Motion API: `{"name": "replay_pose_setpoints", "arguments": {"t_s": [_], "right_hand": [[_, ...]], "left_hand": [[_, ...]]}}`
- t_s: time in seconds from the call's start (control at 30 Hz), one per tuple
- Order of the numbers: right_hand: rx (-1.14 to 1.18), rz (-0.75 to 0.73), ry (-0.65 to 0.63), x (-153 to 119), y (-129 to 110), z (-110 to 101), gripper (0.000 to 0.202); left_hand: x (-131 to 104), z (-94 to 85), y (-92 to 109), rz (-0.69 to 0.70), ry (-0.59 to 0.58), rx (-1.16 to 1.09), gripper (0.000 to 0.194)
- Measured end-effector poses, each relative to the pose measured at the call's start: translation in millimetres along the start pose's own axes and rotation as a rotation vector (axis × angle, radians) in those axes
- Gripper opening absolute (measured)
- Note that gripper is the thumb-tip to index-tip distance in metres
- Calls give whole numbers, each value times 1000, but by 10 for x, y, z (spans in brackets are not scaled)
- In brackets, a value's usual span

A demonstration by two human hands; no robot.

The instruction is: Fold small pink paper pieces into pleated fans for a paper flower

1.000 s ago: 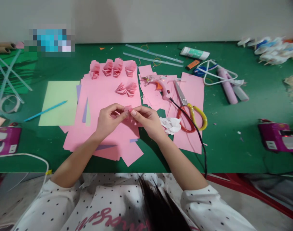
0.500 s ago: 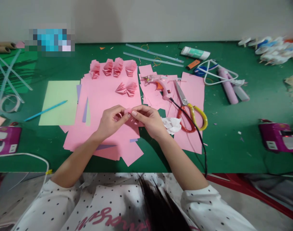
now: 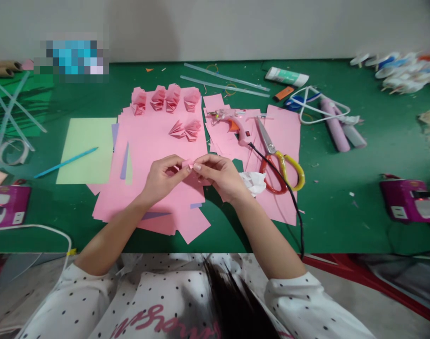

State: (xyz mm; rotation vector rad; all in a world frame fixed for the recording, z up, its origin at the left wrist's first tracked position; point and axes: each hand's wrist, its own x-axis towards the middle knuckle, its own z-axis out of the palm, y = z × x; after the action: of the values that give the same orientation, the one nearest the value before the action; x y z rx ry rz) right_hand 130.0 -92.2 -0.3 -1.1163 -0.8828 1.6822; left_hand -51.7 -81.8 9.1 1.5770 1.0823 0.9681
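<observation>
A small folded piece of pink paper [image 3: 188,163] is pinched between my two hands, mostly covered by the fingers. My left hand [image 3: 165,178] grips it from the left with thumb and fingertips. From the right, my right hand [image 3: 218,175] closes thumb and forefinger on its other side. Both hands are over a stack of pink paper sheets [image 3: 147,141]. Just beyond them lies a pleated pink paper piece [image 3: 185,130], spread like a fan. Several more pleated pink pieces [image 3: 158,99] stand in a row at the stack's far edge.
Right of the stack are a pink glue gun [image 3: 236,123] with a black cord, scissors [image 3: 276,155] and crumpled white tissue [image 3: 253,182]. On the left, a blue pencil [image 3: 67,162] lies across pale green paper [image 3: 88,136]. Glue sticks [image 3: 225,84] lie near the wall.
Both hands stay in nearly the same place, still pinching the pink paper, which shows at a slightly different angle. Nothing else on the table has visibly moved.
</observation>
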Motion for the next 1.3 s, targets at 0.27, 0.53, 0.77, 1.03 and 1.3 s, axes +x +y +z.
{"name": "replay_pose_setpoints", "arguments": {"t_s": [0.27, 0.53, 0.77, 1.03, 1.3], "right_hand": [[-56, -99, 94, 12, 17, -18, 37], [-186, -226, 137, -21, 36, 9, 35], [-193, -274, 157, -28, 44, 26, 39], [-143, -191, 102, -15, 37, 2, 37], [-170, -206, 100, -5, 45, -27, 37]], "left_hand": [[11, -16, -68, -162, -85, -203, 42], [32, -33, -84, -212, -94, -238, 43], [44, -36, -45, -212, -69, -229, 38], [50, -45, -7, -191, -85, -203, 40], [40, -48, -59, -230, -78, -251, 36]]}}
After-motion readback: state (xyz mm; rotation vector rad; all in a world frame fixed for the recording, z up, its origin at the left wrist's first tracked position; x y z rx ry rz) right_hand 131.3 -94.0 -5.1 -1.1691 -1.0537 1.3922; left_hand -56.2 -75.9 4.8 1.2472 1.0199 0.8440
